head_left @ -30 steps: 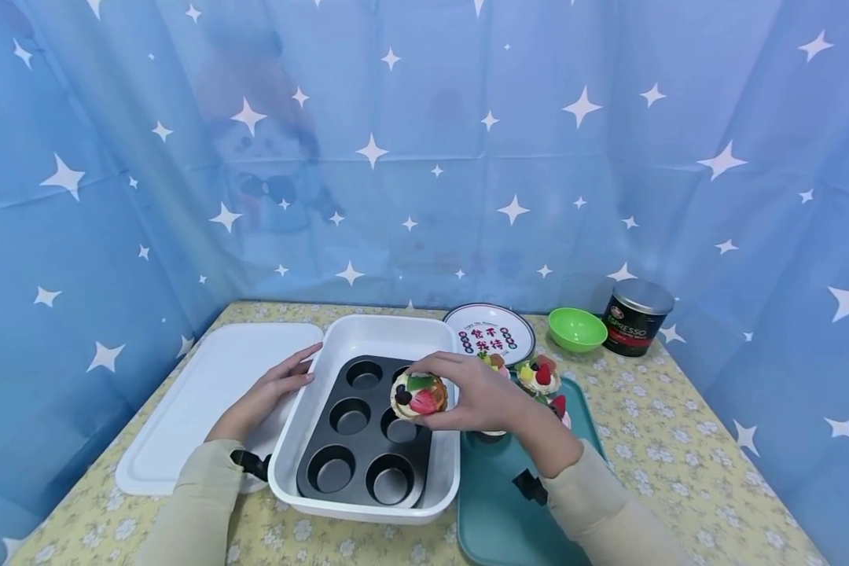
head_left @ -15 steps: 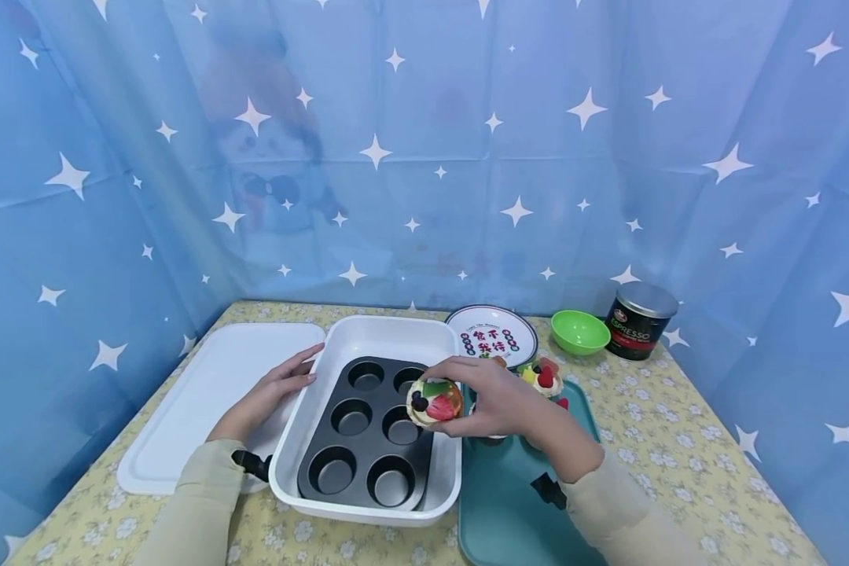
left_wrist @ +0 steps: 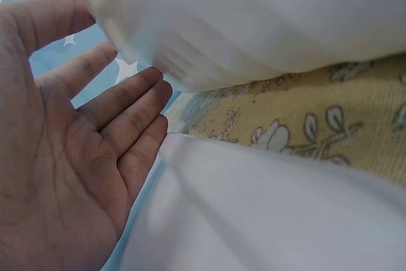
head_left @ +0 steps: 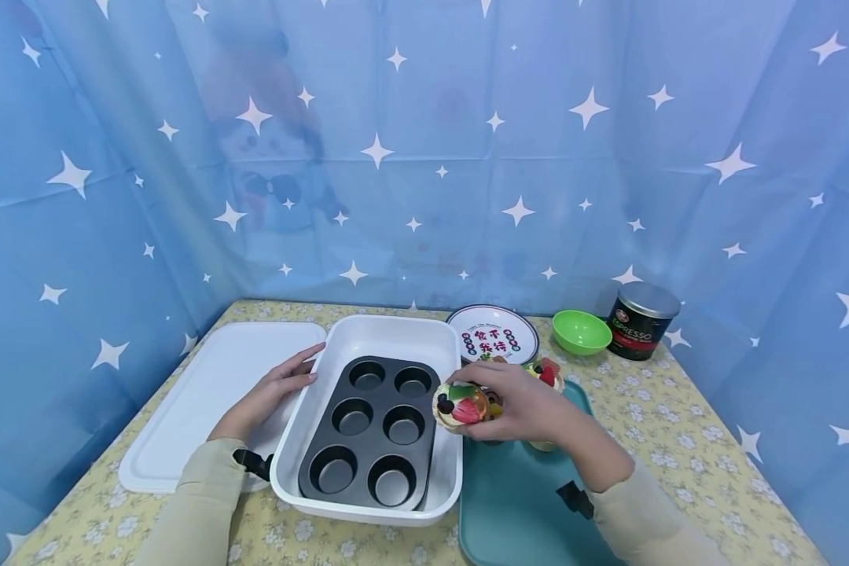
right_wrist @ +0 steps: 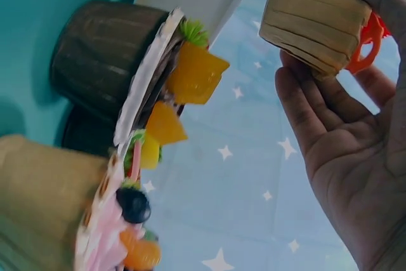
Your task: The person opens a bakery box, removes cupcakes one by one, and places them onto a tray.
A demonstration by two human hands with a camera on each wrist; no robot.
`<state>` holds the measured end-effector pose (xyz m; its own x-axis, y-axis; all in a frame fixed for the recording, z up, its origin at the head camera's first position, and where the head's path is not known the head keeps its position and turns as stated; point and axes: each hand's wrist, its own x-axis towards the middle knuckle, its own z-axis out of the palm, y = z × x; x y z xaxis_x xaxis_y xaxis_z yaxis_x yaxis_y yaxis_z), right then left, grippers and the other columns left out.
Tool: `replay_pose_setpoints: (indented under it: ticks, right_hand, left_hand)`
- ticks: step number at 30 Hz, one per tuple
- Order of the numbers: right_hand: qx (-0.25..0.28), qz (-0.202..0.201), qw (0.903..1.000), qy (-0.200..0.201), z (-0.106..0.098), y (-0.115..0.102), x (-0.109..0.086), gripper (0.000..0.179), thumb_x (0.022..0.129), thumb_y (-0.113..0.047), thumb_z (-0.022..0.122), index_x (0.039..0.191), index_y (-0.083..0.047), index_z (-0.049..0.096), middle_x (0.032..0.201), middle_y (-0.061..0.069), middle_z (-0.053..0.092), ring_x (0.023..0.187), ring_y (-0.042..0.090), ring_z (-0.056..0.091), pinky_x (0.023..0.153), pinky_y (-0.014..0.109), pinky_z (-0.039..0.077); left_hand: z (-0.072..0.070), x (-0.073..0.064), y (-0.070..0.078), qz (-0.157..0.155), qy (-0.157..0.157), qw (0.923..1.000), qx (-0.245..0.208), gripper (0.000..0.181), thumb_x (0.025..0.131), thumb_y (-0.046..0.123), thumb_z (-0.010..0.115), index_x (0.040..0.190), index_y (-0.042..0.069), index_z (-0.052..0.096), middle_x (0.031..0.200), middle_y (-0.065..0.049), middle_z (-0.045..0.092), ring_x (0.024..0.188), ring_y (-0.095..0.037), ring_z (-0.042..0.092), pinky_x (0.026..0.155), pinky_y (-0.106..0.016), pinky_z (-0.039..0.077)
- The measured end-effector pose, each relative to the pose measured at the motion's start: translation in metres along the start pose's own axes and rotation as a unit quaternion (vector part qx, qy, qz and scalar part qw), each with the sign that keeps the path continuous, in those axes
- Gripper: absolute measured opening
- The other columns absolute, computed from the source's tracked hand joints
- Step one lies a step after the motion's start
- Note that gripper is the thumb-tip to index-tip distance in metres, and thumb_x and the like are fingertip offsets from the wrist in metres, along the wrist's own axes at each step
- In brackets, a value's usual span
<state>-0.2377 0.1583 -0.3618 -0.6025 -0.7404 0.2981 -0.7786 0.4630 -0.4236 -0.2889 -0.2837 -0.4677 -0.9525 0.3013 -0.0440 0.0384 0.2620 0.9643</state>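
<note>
In the head view my right hand [head_left: 531, 402] grips a fruit-topped cupcake [head_left: 460, 407] between thumb and fingers, just past the right wall of a white rectangular pan [head_left: 389, 324]. The right wrist view shows the pale ridged side of this cupcake [right_wrist: 314, 17], lifted clear of the others. A dark muffin tin [head_left: 378, 420] lies inside the pan, its visible cups bare. Against the pan's left outer side rests my left hand [head_left: 274, 397]. Its fingers lie fairly straight along the white wall [left_wrist: 254, 17] in the left wrist view.
A teal tray [head_left: 516, 503] on the right bears more cupcakes [head_left: 548, 372], partly hidden by my right hand. Behind it stand a printed plate [head_left: 491, 321], a green bowl [head_left: 580, 330] and an espresso tin [head_left: 640, 322]. A white lid [head_left: 184, 417] lies left.
My right hand has carried the cupcake rightward, from above the muffin tin to the pan's right edge and the tray. The left hand stays on the pan.
</note>
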Motion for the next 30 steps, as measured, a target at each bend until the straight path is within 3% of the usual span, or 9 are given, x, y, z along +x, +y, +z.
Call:
replay_pose_setpoints:
  ticks: [11,19,30]
  right_hand:
    - [0.012,0.031,0.9994,-0.001,-0.011,0.01,-0.023,0.057,0.081,-0.045,0.084,0.131,-0.026,0.064,0.13,-0.009,0.063,0.113,0.011,0.06,0.089,0.037,0.056]
    - [0.041,0.062,0.9965,-0.039,-0.018,0.023,-0.04,0.054,0.082,-0.043,0.083,0.13,-0.03,0.062,0.128,-0.007,0.062,0.108,0.011,0.06,0.087,0.038,0.056]
    - [0.103,0.066,0.99,-0.071,-0.02,0.025,-0.044,0.055,0.08,-0.044,0.085,0.129,-0.033,0.063,0.127,-0.014,0.061,0.108,0.01,0.062,0.088,0.035,0.056]
  left_hand:
    - [0.0,-0.001,0.003,0.005,-0.001,1.0,-0.003,0.06,0.102,0.038,0.057,0.157,0.041,0.033,0.165,-0.003,0.025,0.152,-0.031,0.021,0.116,-0.06,0.024]
    - [0.001,0.0,0.001,0.0,-0.005,0.9999,-0.01,0.06,0.102,0.039,0.057,0.156,0.042,0.033,0.165,-0.002,0.025,0.151,-0.031,0.022,0.115,-0.06,0.026]
    - [0.001,-0.002,0.002,-0.007,-0.001,0.9999,-0.008,0.06,0.102,0.04,0.057,0.156,0.044,0.033,0.164,-0.001,0.027,0.151,-0.03,0.024,0.115,-0.059,0.028]
